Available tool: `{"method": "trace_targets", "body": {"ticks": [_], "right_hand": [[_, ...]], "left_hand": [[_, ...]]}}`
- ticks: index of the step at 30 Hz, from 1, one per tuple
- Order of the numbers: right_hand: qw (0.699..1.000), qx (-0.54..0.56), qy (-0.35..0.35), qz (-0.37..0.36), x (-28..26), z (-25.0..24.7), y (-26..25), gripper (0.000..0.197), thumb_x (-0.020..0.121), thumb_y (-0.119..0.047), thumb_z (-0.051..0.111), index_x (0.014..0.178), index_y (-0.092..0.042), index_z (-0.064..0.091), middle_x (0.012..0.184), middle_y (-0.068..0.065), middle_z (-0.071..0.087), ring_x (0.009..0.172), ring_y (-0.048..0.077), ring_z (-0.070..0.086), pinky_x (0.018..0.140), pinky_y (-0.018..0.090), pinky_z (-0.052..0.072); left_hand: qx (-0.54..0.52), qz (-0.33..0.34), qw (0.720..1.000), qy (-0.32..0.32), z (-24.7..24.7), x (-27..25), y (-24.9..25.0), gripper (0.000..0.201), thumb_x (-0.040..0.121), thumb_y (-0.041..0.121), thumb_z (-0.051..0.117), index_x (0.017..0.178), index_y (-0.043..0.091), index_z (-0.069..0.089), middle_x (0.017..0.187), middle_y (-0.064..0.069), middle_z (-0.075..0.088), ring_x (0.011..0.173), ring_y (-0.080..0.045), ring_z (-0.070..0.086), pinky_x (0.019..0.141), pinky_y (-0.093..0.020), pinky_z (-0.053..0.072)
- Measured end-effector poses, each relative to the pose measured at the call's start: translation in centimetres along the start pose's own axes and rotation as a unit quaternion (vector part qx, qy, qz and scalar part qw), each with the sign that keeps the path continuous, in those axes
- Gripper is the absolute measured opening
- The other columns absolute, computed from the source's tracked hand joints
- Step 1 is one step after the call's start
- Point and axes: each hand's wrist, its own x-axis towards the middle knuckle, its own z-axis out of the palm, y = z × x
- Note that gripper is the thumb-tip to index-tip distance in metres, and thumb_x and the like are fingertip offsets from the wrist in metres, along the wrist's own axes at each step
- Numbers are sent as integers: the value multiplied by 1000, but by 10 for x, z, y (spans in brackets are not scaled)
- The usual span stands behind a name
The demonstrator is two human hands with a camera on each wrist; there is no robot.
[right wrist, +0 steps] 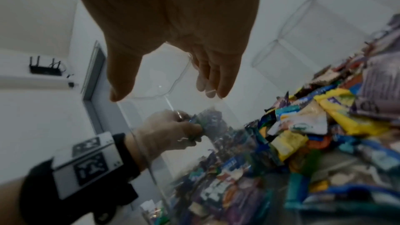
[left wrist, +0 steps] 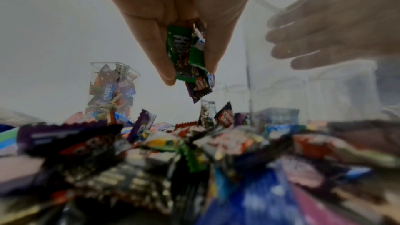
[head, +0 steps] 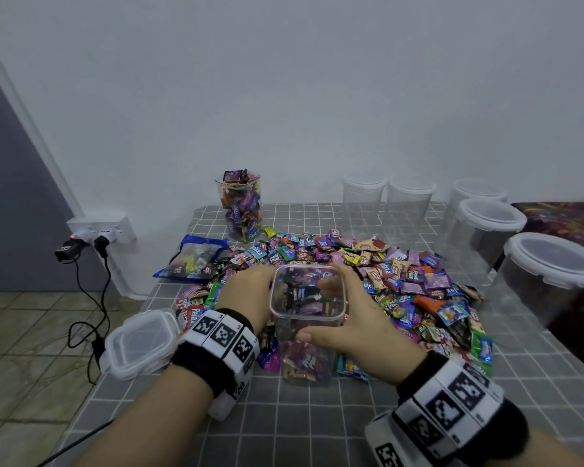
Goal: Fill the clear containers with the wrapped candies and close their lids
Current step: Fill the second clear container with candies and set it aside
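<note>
Head view is showing a square clear container (head: pixel 307 326) standing at the near edge of a wide heap of wrapped candies (head: pixel 402 284) on a bench covered by a grey checked cloth (head: pixel 317 419). The right hand (head: pixel 354 323) is wrapping the container's right side just under the rim, thumb on the near wall and fingers on the far wall, so its grip is holding the container. A few candies are lying in the bottom of it. The left hand (head: pixel 246 294) is sitting just beside the container's left wall, above the heap.

Left wrist view is showing the left hand's fingertips (left wrist: pixel 167 76) pinching a small bunch of candies (left wrist: pixel 190 64), green and dark wrappers hanging down, so that grip is narrow and holding them.

A second clear container (head: pixel 241 205), full to the brim and lidless, is standing at the far side of the bench near the wall. A loose lid (head: pixel 139 343) is lying at the bench's left edge. Several empty lidded tubs (head: pixel 486 224) are lining the far right, and an opened blue bag (head: pixel 194 257) is lying left of the heap
</note>
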Motion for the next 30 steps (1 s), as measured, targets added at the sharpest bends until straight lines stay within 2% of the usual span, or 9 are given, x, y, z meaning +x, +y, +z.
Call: {"method": "trace_targets", "body": {"ticks": [5, 9, 11, 15, 18, 22, 25, 27, 30], "right_hand": [[1000, 18, 8, -8, -2, 0, 4, 65, 73, -7, 78, 105, -40, 34, 99, -24, 50, 89, -30, 47, 70, -2, 39], [999, 32, 4, -10, -2, 0, 5, 62, 74, -8, 78, 106, -39, 35, 100, -25, 50, 90, -28, 49, 73, 0, 42], [999, 33, 6, -10, -1, 0, 7, 62, 72, -12, 80, 108, -40, 37, 105, -23, 54, 96, -22, 52, 80, 6, 46], [1000, 22, 15, -12, -1, 1, 8, 62, 72, -17, 81, 107, -42, 37, 107, -27, 50, 98, -26, 47, 76, 0, 41], [999, 30, 14, -16, -1, 1, 9, 61, 72, -14, 81, 106, -40, 38, 105, -24, 52, 96, -24, 50, 75, 1, 42], [999, 29, 14, -17, -1, 0, 12, 62, 72, -14, 81, 104, -41, 36, 103, -23, 53, 95, -24, 50, 76, 2, 42], [999, 27, 18, -12, 1, 1, 17, 67, 70, -19, 83, 110, -45, 36, 112, -19, 54, 103, -8, 56, 86, 15, 48], [1000, 15, 25, -11, 2, 1, 18, 68, 69, -22, 84, 111, -48, 37, 115, -21, 52, 108, -4, 55, 93, 24, 48], [999, 20, 25, -20, 2, 1, 18, 68, 69, -19, 83, 113, -45, 38, 108, -27, 55, 104, -8, 55, 88, 16, 47]], "left_hand": [[-113, -13, 993, 41, -13, -14, 5, 25, 93, 33, 55, 106, 17, 69, 100, -2, 68, 91, -19, 61, 70, -25, 38], [-168, -34, 981, 90, -33, -14, 5, 28, 89, 30, 62, 111, 15, 69, 103, -3, 70, 92, -19, 62, 83, -32, 48], [-191, -39, 974, 120, -47, -14, 8, 30, 88, 29, 63, 114, 15, 68, 103, -1, 70, 92, -16, 62, 83, -30, 48], [-262, -7, 950, 166, -71, -23, 23, 26, 85, 24, 67, 109, 16, 70, 92, 10, 67, 83, -7, 60, 79, -25, 47], [-264, 43, 954, 137, -78, -34, 34, 23, 83, 23, 69, 105, 18, 72, 83, 27, 60, 79, 6, 59, 77, -17, 49], [-169, 91, 979, 74, -80, -38, 41, 28, 83, 28, 69, 109, 19, 70, 97, 12, 67, 87, 0, 57, 78, -10, 42], [-115, 113, 986, 46, -81, -39, 45, 27, 83, 30, 68, 109, 21, 70, 104, 8, 70, 94, -5, 60, 83, -19, 43], [-99, 117, 988, 32, -80, -39, 46, 30, 84, 31, 68, 113, 24, 68, 107, 9, 69, 98, -6, 60, 87, -22, 44], [-92, 111, 989, 26, -80, -39, 47, 34, 83, 33, 67, 117, 28, 66, 111, 12, 67, 100, -4, 59, 88, -20, 43]]}}
